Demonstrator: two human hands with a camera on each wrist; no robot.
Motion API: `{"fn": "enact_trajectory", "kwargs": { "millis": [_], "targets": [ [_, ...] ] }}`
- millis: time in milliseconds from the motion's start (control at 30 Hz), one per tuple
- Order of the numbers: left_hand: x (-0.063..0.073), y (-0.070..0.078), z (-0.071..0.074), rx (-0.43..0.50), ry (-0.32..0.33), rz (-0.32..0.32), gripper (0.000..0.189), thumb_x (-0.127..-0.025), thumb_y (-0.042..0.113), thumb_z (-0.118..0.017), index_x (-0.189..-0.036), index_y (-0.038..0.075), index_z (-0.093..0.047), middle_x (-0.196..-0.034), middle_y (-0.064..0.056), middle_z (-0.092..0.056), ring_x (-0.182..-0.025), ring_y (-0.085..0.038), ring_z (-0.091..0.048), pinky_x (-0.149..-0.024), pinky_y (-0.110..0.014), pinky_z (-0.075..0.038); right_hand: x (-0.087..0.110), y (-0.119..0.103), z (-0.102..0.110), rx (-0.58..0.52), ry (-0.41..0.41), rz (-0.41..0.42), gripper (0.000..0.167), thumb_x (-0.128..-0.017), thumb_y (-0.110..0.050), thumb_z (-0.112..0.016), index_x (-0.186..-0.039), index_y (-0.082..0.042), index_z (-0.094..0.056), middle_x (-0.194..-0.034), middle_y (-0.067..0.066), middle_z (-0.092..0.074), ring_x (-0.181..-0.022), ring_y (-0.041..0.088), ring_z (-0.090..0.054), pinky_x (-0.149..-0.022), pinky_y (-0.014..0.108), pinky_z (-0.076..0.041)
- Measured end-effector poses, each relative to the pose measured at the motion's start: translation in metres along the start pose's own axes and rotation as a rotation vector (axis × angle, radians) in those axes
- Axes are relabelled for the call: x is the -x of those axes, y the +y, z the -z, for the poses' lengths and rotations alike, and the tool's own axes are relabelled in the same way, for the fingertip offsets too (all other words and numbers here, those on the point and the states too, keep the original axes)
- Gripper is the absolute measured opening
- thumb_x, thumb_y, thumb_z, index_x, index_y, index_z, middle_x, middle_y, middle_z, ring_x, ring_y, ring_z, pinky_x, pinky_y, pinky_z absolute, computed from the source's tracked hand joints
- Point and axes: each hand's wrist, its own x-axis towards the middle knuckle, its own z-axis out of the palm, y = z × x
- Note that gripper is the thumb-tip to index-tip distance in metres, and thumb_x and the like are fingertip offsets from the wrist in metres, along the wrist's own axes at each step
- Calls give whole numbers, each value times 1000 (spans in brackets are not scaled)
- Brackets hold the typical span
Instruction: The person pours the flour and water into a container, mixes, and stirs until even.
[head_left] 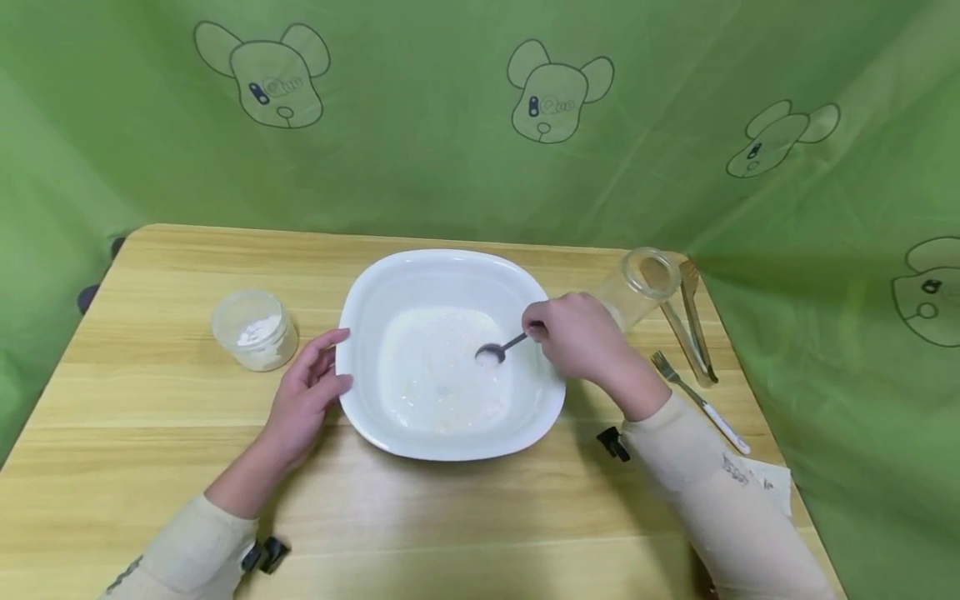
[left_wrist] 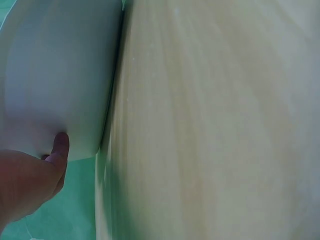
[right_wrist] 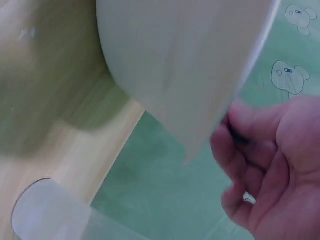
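A white oval basin (head_left: 450, 448) sits in the middle of the wooden table, with small wet-looking specks across its floor. At its left rim, my left hand (head_left: 307, 400) grips the edge; in the left wrist view a finger (left_wrist: 61, 145) presses the basin's outer wall (left_wrist: 60, 75). My right hand (head_left: 585, 337) reaches over the right rim and pinches the handle of a dark spoon (head_left: 513, 342). The spoon's bowl is low inside the basin, with something whitish in it. In the right wrist view, the curled fingers of my right hand (right_wrist: 270, 155) hide most of the handle.
A clear tub (head_left: 258, 333) of white powder stands left of the basin. Behind my right hand is a clear glass jar (head_left: 626, 296). Tongs (head_left: 686, 333), a white-handled fork (head_left: 705, 404) and a white paper piece (head_left: 776, 483) lie along the right edge. A green curtain (head_left: 442, 167) hangs behind.
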Motion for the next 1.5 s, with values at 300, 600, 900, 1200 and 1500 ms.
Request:
{"fn": "enact_trajectory", "kwargs": {
  "millis": [300, 600, 900, 1200, 1500],
  "targets": [
    [1, 0, -1, -3, 3, 2, 60, -90, -11, -49, -148, 0, -38, -144, -25, -45, -123, -30, -52, -92, -32, -54, -7, -7, -18, -174, 0, 21, 17, -93, -4, -66, -81, -16, -69, -74, -7, -61, -65, 15, -54, -63, 32, -47],
    [0, 0, -1, -5, 4, 2, 60, -90, -11, -50, -148, 0, -38, -144, -26, -45, -125, -35, -50, -93, -33, -54, -6, 2, -7, 23, 24, -63, 17, -90, -3, -64, -81, -15, -72, -72, -3, -63, -64, 23, -58, -64, 41, -48],
    [0, -1, -1, -12, 1, 0, 59, -90, -11, -50, -148, 0, -39, -143, -25, -46, -124, -31, -51, -93, -32, -53, -17, -9, -22, -144, 138, -88, 12, -93, -8, -67, -87, -15, -74, -75, -5, -66, -62, 20, -55, -60, 36, -47],
    [0, 0, 1, -10, -1, -20, 58, -90, -11, -51, -147, -1, -39, -142, -28, -45, -122, -32, -53, -93, -33, -54, -24, -14, -19, -135, -5, -103, 15, -93, -10, -64, -83, -16, -73, -72, -7, -63, -65, 18, -55, -63, 33, -46],
    [0, -1, -1, -15, 11, -22, 58, -90, -11, -51, -146, -1, -40, -141, -27, -47, -122, -28, -54, -94, -31, -53, -27, -12, -21, -148, 25, -146, 15, -92, -8, -63, -87, -15, -75, -76, -5, -66, -66, 20, -56, -63, 36, -47]
  ]
}}
